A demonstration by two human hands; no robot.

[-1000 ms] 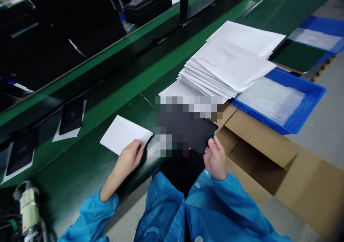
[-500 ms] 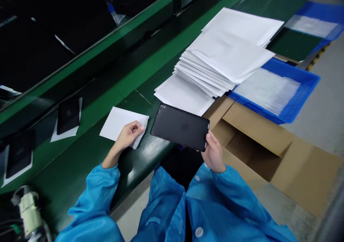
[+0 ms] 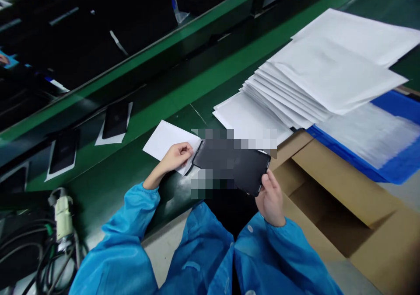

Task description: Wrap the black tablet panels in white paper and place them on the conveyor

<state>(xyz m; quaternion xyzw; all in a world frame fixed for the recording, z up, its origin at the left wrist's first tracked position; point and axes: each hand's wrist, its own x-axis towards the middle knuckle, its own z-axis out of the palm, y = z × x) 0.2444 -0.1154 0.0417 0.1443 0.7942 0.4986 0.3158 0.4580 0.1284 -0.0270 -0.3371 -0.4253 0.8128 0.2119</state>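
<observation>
Gripping the right end of a flat black rectangular device [image 3: 251, 170]: right hand [image 3: 271, 199], thumb and fingers closed on it. Left hand [image 3: 177, 155] is mostly curled, fingertips pinching the right edge of a flat white rectangular sleeve [image 3: 169, 140] on the glossy green workbench [image 3: 108, 177]. Device's left end meets that edge; can't tell if it's inside, blurred blocks cover part of it. Fanned stack of large white envelopes [image 3: 321, 67] sits beyond the device, open brown cardboard box [image 3: 344, 181] just right of the right hand, blue plastic tray [image 3: 400, 172] beside the box
</observation>
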